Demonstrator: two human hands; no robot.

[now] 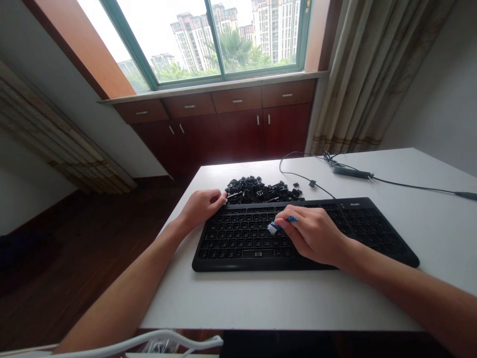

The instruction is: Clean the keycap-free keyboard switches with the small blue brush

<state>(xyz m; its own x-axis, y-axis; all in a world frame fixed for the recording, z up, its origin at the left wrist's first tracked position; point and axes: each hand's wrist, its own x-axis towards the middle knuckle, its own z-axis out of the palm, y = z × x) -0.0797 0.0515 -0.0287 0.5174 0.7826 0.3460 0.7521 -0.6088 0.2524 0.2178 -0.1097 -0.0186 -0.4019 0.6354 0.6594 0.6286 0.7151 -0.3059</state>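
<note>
A black keyboard (238, 263) with its keycaps off lies on the white table, showing rows of bare square key sockets. My right hand (313, 233) is closed around a small blue brush (275, 227); its white bristles point down at the sockets in the middle of the keyboard. Most of the brush handle is hidden by the fingers. At the back left corner of the keyboard, my left hand (203, 206) is curled with its fingers closed against the edge. Loose black keycaps (257, 190) form a heap just behind the keyboard, beside my left fingertips.
A black keycap puller-like tool or plug with metal prongs (352, 172) lies at the back right of the white table (268, 303), among black cable (294, 171). A white curved rail (167, 338) runs below the front edge. Cabinets (238, 129) stand under the window beyond.
</note>
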